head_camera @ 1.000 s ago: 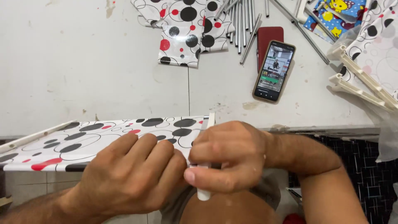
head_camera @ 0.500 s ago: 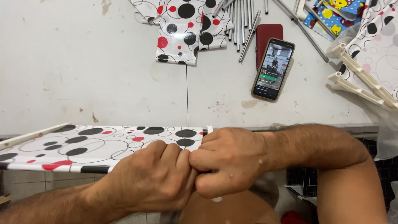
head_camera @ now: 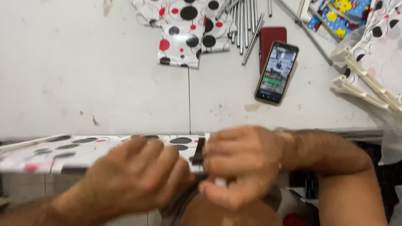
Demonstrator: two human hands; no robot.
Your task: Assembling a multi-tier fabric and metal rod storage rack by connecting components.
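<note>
At the near edge of the white counter (head_camera: 104, 75), both hands work on a long flat panel (head_camera: 63, 148) wrapped in white covering with black and red circles. The panel runs from the left edge of the view to the middle, lying along the counter's near rim, and it is blurred. The left hand (head_camera: 138, 175) lies over the panel's right portion, fingers curled down on it in a closed grip. The right hand (head_camera: 240, 161) is closed around the panel's right end, where a dark edge shows just beside its fingers; a small white piece (head_camera: 220, 181) pokes out under the fingers, too blurred to identify. The two hands touch each other.

Farther back, at the middle of the counter, lies a folded piece of the same spotted covering (head_camera: 184, 42). Right of it a bundle of thin metal rods (head_camera: 245, 25) lies pointing away. A smartphone (head_camera: 277, 72) with a lit screen rests tilted, partly over a dark red flat case (head_camera: 272, 39). At the far right, white slatted frames (head_camera: 368, 83) lean near more spotted material (head_camera: 387, 46), with a colourful printed sheet (head_camera: 335, 12) beyond.
</note>
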